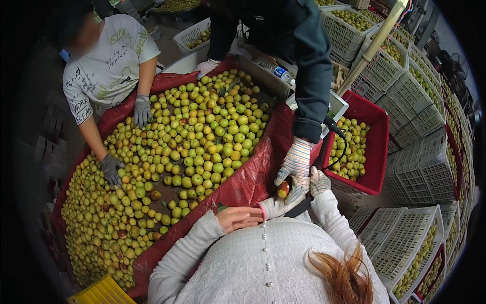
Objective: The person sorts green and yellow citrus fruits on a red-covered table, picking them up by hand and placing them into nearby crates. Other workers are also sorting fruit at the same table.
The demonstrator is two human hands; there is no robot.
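My left hand (239, 218) is bare, its fingers straight and close together, their tips at the pink cuff of a white knit glove (277, 208). Whether the tips are inside the cuff is not clear. My right hand (320, 183), in a striped knit glove, closes on the far end of that white glove, partly hidden by a co-worker's hand. That co-worker's striped gloved hand (297, 167) holds a red-brown and yellow fruit (283, 189) just above. To the left, many small round green-yellow fruits (205, 144), like jujubes, lie on a red sheet (246, 186).
Another co-worker (108, 72) in grey gloves reaches into the fruits from the left. A red-lined crate (374, 152) of fruit stands at right, beside a bamboo pole (370, 53). Stacked white plastic crates (402, 235) fill the right side. A yellow crate (102, 292) is at bottom left.
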